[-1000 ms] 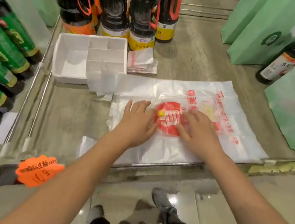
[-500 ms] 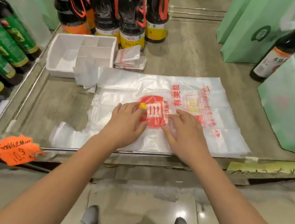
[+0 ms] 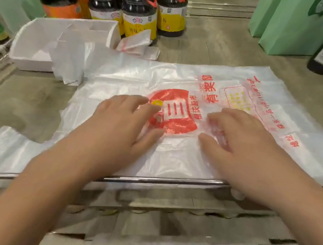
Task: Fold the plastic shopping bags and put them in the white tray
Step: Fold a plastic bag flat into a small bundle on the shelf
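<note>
**Flattening a bag, with the folding not yet begun**

Head view: the left hand (image 3: 118, 124) and right hand (image 3: 242, 146) both press flat on the plastic bag (image 3: 183, 79), fingers loose and spread, gripping nothing. The bag lies unfolded across the shelf (image 3: 209, 44), its near edge at the metal rail (image 3: 158, 181). One handle (image 3: 67, 61) rests against the front of the white tray (image 3: 35, 42). The bag is thin, glossy and creased, cloudy white with a round red logo and red lettering.

I judge the task to be at an early stage. This bag needs every fold, and a small folded bag (image 3: 136, 44) sits just beside the tray, not in it. What shows of the tray's inside looks bare, though the handle hides part of it.
</note>
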Demonstrator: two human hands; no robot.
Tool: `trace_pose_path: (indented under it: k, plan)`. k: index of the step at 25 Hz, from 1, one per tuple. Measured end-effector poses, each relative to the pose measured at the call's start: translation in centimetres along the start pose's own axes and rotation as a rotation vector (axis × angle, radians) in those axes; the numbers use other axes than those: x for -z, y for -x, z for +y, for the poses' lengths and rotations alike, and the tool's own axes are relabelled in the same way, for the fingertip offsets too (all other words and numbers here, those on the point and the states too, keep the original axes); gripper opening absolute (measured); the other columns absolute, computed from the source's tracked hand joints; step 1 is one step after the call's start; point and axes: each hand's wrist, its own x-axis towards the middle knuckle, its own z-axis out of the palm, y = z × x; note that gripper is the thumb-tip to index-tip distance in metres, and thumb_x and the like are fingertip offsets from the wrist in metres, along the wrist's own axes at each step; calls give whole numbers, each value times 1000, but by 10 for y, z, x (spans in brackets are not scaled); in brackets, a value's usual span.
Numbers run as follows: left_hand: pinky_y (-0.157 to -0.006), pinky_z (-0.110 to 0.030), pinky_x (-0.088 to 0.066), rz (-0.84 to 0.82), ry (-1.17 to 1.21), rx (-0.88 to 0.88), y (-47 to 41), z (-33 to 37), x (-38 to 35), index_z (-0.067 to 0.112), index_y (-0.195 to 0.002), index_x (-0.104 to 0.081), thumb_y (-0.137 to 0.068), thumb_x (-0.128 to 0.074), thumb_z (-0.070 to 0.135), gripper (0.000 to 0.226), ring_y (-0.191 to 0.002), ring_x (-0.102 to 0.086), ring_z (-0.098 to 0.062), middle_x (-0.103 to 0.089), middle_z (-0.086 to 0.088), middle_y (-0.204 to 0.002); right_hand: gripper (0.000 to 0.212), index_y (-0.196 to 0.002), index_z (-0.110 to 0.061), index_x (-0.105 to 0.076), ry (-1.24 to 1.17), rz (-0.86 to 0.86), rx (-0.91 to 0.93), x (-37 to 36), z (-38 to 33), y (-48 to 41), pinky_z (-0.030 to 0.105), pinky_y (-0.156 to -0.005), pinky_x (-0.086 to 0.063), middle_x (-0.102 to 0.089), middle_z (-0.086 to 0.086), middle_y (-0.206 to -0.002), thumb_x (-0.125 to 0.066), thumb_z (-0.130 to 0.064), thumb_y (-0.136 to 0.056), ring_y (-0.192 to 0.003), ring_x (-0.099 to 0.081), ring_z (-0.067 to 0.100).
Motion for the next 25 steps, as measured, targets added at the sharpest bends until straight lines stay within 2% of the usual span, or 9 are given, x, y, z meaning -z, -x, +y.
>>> trace_pose_path:
  k: [4, 7, 9, 13, 16, 18, 20, 22, 25]
  plan:
    - [-113, -38, -33, -77, 2, -53, 8, -14, 7, 40, -142, -41, -77, -12, 82, 83, -133, -38, -11, -43, 14, -144, 59, -147, -34, -36, 41, -27, 25, 1, 0, -2, 36, -117, -26, -31, -10, -154, -34, -56, -93, -142, -26, 15]
    - [-114, -37, -33, -104, 73, -81, 12, -10, 7, 40, -143, -44, -69, -22, 91, 92, -132, -41, -8, -42, 17, -145, 57, -147, -35, -38, 18, 1, 22, -1, 1, -1, 37, -110, -37, -33, -8, -154, -39, -56, -94, -135, -36, 16]
    - [-113, -35, -34, -118, 131, -92, 13, -7, 8, 39, -142, -47, -72, -39, 93, 89, -131, -43, -8, -44, 15, -144, 53, -144, -35, -42, -19, 13, 9, -4, 2, -2, 33, -92, -47, -38, -7, -150, -42, -55, -95, -117, -49, 17]
    - [-109, -29, -33, -102, 117, -94, 13, -9, 8, 36, -143, -49, -84, -54, 71, 70, -134, -43, -9, -45, 13, -147, 44, -137, -31, -52, -45, 52, 1, -3, 0, -4, 36, -100, -43, -49, -4, -146, -46, -44, -96, -123, -50, 20]
    - [-109, -28, -34, -61, 143, -50, 17, -8, 8, 41, -139, -53, -86, -59, 65, 59, -132, -45, -7, -48, 16, -145, 39, -132, -27, -57, -90, 85, 25, -2, -1, 1, 32, -88, -45, -56, -4, -137, -47, -39, -96, -112, -53, 17]
    - [-108, -28, -34, -33, 146, -38, 19, -7, 9, 42, -136, -56, -87, -60, 63, 54, -130, -46, -7, -51, 16, -142, 35, -127, -28, -60, -122, 105, 56, -1, 2, 3, 32, -88, -46, -59, -5, -133, -50, -40, -96, -110, -55, 16]
    - [-106, -27, -36, -4, 157, -40, 20, -8, 8, 41, -132, -59, -89, -59, 60, 47, -128, -48, -7, -55, 16, -138, 36, -126, -32, -60, -115, 66, 92, 6, 6, 5, 32, -93, -45, -59, -11, -131, -51, -48, -96, -112, -55, 13]
    - [-104, -28, -39, 30, 155, -60, 17, -10, 8, 41, -128, -62, -90, -60, 56, 40, -123, -52, -6, -59, 17, -132, 45, -129, -39, -57, -31, -45, 164, 19, 14, 5, 27, -98, -40, -54, -22, -128, -50, -64, -92, -117, -52, 5]
    - [-100, -30, -44, 59, 156, -83, 12, -12, 6, 42, -123, -66, -92, -59, 53, 33, -116, -55, -4, -63, 19, -127, 65, -131, -49, -52, 55, -167, 232, 36, 31, -4, 25, -111, -33, -46, -36, -133, -51, -81, -75, -125, -44, -7]
